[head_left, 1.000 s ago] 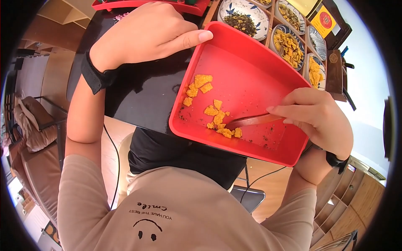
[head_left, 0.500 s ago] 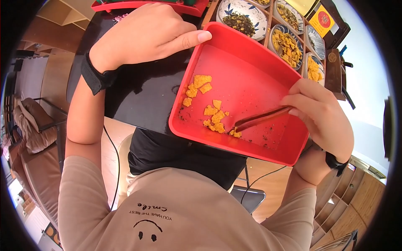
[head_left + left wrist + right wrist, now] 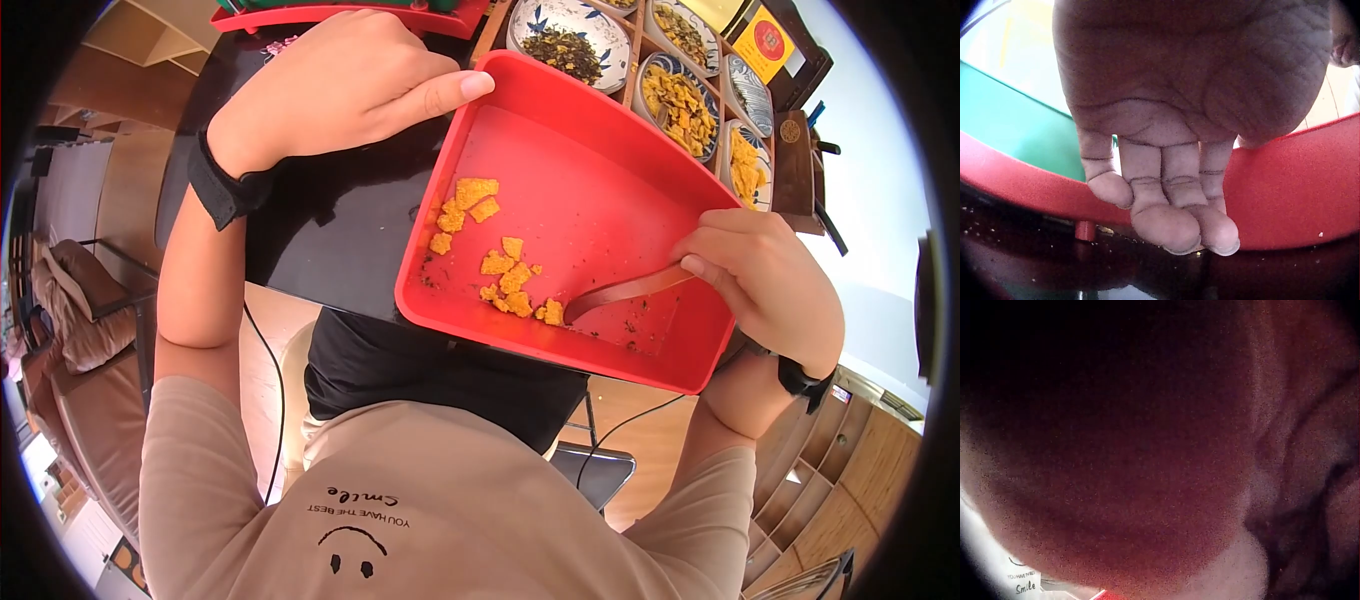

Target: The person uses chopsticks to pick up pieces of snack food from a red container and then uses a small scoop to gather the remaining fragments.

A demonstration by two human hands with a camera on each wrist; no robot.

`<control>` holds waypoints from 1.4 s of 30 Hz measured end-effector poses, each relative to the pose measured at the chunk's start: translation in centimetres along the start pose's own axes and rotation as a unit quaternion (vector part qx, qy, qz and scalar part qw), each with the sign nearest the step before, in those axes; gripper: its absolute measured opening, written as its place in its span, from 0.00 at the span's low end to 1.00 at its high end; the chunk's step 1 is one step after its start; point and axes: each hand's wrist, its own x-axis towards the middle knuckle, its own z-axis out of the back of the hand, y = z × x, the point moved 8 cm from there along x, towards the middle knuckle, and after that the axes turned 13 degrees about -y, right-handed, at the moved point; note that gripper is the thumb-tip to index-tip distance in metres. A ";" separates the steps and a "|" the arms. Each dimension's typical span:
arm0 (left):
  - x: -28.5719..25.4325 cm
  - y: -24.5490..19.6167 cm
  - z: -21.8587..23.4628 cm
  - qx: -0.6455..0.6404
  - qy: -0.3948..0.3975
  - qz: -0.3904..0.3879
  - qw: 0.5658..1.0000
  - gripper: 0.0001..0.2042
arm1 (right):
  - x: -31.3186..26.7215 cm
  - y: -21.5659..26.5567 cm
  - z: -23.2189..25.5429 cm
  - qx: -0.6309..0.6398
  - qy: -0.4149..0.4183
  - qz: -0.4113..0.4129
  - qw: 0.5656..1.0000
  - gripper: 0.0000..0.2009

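Observation:
A red tray point(image 3: 590, 160) lies in front of me in the head view, with orange-yellow flakes point(image 3: 477, 192) scattered over its left part. My right hand point(image 3: 760, 265), above the tray's right side, pinches a slim, curved reddish-brown scoop point(image 3: 635, 288). Its tip reaches the tray floor beside a small clump of flakes point(image 3: 550, 312) near the front wall. My left hand point(image 3: 350, 90) is at the tray's far left corner, its thumb at the rim. In the left wrist view the fingers point(image 3: 1166, 228) hang loosely bent. The right wrist view is mostly dark skin.
Beyond the tray, a wooden divided box holds patterned bowls of dried pieces point(image 3: 680, 110) and dark leaves point(image 3: 560, 52). Another red tray point(image 3: 300, 15) with green things stands at the back left. Dark crumbs point(image 3: 630, 325) dot the tray floor. The black tabletop point(image 3: 340, 215) shows at left.
The scoop's tip has shifted right off the flakes and come down beside them, and its angle has changed. Flakes near the front wall have moved slightly. The left hand has stayed at the corner.

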 end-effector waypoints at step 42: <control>0.0 0.0 0.0 -0.004 0.001 0.001 1.000 0.26 | 0.8 1.8 -0.6 -0.030 -0.025 0.041 0.998 0.08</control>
